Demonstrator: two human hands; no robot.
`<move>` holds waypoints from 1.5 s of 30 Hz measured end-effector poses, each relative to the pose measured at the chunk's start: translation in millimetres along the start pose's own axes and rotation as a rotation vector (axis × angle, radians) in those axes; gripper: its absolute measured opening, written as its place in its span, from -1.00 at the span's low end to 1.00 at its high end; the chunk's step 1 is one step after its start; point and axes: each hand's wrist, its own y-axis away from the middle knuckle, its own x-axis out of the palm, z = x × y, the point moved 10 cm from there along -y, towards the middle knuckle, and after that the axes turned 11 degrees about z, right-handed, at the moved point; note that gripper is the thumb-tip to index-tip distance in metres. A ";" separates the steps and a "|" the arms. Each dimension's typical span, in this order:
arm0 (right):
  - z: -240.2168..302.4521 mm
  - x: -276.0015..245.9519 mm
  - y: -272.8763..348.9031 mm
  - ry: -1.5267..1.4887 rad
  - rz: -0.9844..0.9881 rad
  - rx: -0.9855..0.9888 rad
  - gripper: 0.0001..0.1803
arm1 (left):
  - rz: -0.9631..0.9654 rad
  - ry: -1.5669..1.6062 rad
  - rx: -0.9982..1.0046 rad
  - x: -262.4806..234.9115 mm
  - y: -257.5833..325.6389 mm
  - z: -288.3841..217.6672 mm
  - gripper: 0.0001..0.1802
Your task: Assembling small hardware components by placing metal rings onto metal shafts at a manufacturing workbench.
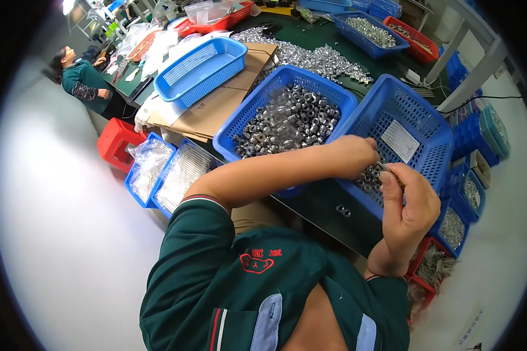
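Observation:
My right hand (pixel 413 202) pinches a slim metal rod (pixel 383 166) between thumb and fingers. The rod points toward my left hand (pixel 357 157), whose fingers are curled closed; what they hold, if anything, is hidden. Both hands are over the near part of a blue perforated basket (pixel 436 126), which has a printed white paper (pixel 400 140) on its floor. Small metal rings (pixel 369 178) lie in that basket below my hands. Left of it, a second blue basket (pixel 225 131) holds many dark and shiny metal rings (pixel 310 114), partly under clear plastic.
Two loose rings (pixel 343 210) lie on the green table near its front edge. A light-blue basket (pixel 202 73) rests on cardboard (pixel 240 93). Silvery parts (pixel 328 61) are heaped behind. Blue bins (pixel 452 227) stand at the right, and a co-worker (pixel 88 82) is at the far left.

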 end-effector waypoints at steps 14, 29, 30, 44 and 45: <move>9.2 18.5 -7.8 -0.017 0.122 -0.122 -0.85 | -0.051 -0.312 -0.615 -51.8 141.6 102.2 -0.81; 3.0 26.6 -11.1 -0.032 0.119 -0.123 -0.87 | -0.572 0.689 -0.275 -78.7 164.4 68.7 -0.68; 1.0 27.7 -11.5 -0.028 0.112 -0.123 -0.87 | -0.589 0.750 -0.244 -77.6 165.6 60.8 -0.69; -1.9 61.1 -9.4 0.009 0.233 -0.156 -0.88 | -0.609 1.064 0.108 -66.2 149.9 7.9 -0.72; -0.6 62.5 -9.5 0.028 0.257 -0.165 -0.88 | -0.613 1.052 0.090 -66.0 151.2 9.2 -0.73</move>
